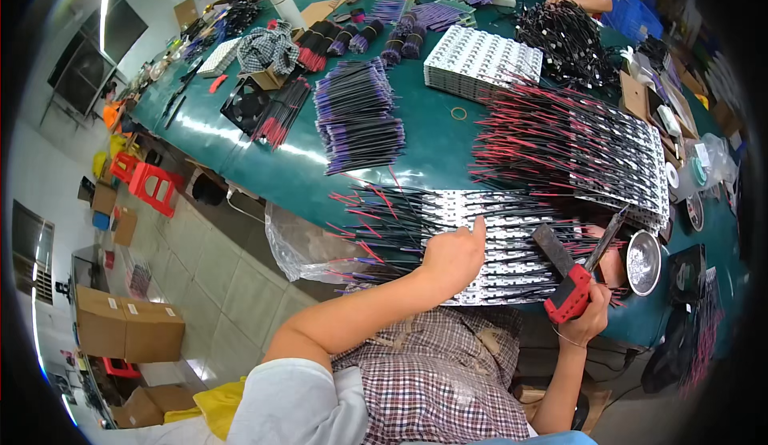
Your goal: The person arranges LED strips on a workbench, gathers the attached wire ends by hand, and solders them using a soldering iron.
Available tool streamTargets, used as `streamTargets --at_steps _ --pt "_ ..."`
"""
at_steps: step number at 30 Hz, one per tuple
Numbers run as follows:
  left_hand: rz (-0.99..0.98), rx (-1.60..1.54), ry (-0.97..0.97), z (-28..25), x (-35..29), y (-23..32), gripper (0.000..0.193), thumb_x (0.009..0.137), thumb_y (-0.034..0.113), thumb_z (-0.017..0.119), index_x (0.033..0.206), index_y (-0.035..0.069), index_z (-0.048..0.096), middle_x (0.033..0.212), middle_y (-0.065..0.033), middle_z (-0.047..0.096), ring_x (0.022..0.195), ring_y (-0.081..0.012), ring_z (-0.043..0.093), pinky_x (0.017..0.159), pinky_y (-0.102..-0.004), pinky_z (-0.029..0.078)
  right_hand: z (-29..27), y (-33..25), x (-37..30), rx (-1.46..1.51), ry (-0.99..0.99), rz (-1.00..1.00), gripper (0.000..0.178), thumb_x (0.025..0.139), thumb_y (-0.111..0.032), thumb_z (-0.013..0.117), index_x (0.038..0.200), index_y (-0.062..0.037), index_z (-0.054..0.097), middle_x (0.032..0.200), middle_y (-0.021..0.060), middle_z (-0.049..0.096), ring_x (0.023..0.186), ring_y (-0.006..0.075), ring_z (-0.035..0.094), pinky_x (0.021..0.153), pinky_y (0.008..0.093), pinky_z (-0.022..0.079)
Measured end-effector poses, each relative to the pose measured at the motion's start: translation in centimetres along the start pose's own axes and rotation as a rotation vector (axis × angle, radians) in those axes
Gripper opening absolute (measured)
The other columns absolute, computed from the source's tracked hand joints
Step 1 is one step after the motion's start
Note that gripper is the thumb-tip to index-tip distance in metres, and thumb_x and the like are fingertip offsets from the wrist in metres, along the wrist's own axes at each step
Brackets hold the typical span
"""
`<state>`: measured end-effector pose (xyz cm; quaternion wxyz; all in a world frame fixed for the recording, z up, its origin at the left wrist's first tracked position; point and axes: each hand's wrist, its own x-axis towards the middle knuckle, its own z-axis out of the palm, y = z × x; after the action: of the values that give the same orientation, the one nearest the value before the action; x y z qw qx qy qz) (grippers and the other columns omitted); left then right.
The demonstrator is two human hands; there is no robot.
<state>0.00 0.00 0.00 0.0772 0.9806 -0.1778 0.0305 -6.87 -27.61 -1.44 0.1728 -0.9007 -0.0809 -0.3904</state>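
- I see the left hand (pixel 454 259) over the white circuit-board panel (pixel 506 267), index extended; any pinch, I cannot tell.
- The right hand (pixel 590 314) grips a red-and-black pistol-grip tool (pixel 569 294).

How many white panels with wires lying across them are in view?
2: the near panel, beneath the left hand; the farther panel, to the right on the green table. More may be hidden under these or their wires.

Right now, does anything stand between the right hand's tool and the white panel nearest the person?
Only black wires visibly do: they lie across the white panel and stick out past its right edge, by the red tool in the right hand.
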Motion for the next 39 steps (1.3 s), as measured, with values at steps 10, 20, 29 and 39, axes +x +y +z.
streamTargets --at_steps 10,20,29,39 --pt "0.033 -0.021 0.135 1.1 2.1 1.0 0.051 0.081 0.014 0.058 0.125 -0.011 0.054 0.071 -0.0123 0.064 0.056 -0.0239 0.065 0.044 -0.0369 0.051 -0.3 1.8 0.0 -0.009 0.017 -0.037 0.040 0.076 -0.005 0.075 0.111 -0.0014 0.057 0.099 0.0186 0.065 0.085 0.0386 0.064 0.072 0.0435 0.054" --pt "-0.008 0.010 0.201 1.9 3.0 0.8 0.054 0.082 0.015 0.058 0.130 -0.010 0.053 0.072 -0.0116 0.064 0.057 -0.0228 0.065 0.047 -0.0345 0.052 0.1 1.6 -0.4 0.041 0.004 0.012 0.044 0.073 -0.001 0.074 0.111 0.0000 0.054 0.098 0.0221 0.057 0.086 0.0437 0.059 0.074 0.0465 0.049" --pt "-0.184 -0.079 0.005 0.6 2.4 0.3 0.069 0.082 0.015 0.056 0.139 -0.018 0.037 0.066 -0.0139 0.068 0.057 -0.0258 0.068 0.049 -0.0403 0.053 -0.7 0.4 -0.6 -0.062 0.067 -0.056 0.045 0.075 -0.011 0.079 0.113 -0.0020 0.057 0.094 0.0178 0.061 0.084 0.0395 0.063 0.070 0.0444 0.052" --pt "-0.332 -0.043 0.012 -5.7 1.4 -3.3 0.058 0.089 0.021 0.058 0.134 -0.013 0.046 0.069 -0.0150 0.068 0.063 -0.0293 0.069 0.056 -0.0430 0.055 0.2 1.6 0.8 -0.052 0.038 -0.046 0.046 0.073 -0.013 0.080 0.111 -0.0029 0.056 0.097 0.0157 0.065 0.082 0.0351 0.065 0.067 0.0399 0.054"
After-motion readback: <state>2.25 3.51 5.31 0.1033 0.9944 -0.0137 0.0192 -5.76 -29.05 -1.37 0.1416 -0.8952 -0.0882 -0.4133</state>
